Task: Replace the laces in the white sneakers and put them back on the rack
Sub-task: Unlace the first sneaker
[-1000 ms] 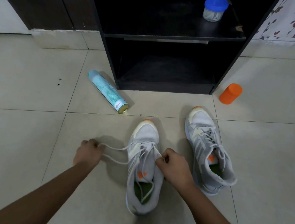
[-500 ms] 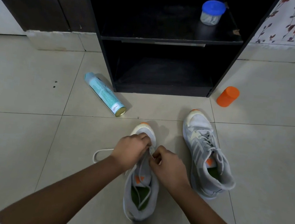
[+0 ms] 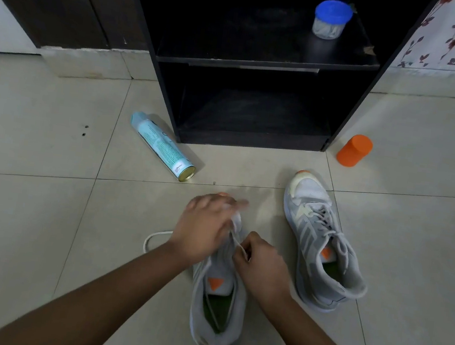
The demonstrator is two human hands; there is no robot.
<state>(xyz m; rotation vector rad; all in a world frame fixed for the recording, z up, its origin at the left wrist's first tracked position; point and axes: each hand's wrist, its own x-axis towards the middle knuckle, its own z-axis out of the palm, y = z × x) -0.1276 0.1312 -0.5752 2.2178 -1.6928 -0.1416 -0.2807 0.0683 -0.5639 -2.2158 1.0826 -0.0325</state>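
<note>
Both our bare forearms stretch forward and angle inward. Our left hand (image 3: pixel 206 227) lies palm down, its fingers too blurred to show any grip. Just beside it, our right hand (image 3: pixel 262 262) has curled fingers that pinch the lace (image 3: pixel 237 244).

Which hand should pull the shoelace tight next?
Probably the right. The right hand pinches the lace over the near sneaker; the left hand is blurred above the toe, and its hold is unclear.

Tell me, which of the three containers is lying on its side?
The pale blue spray can left of the rack; the orange container and blue-lidded jar stand upright.
</note>
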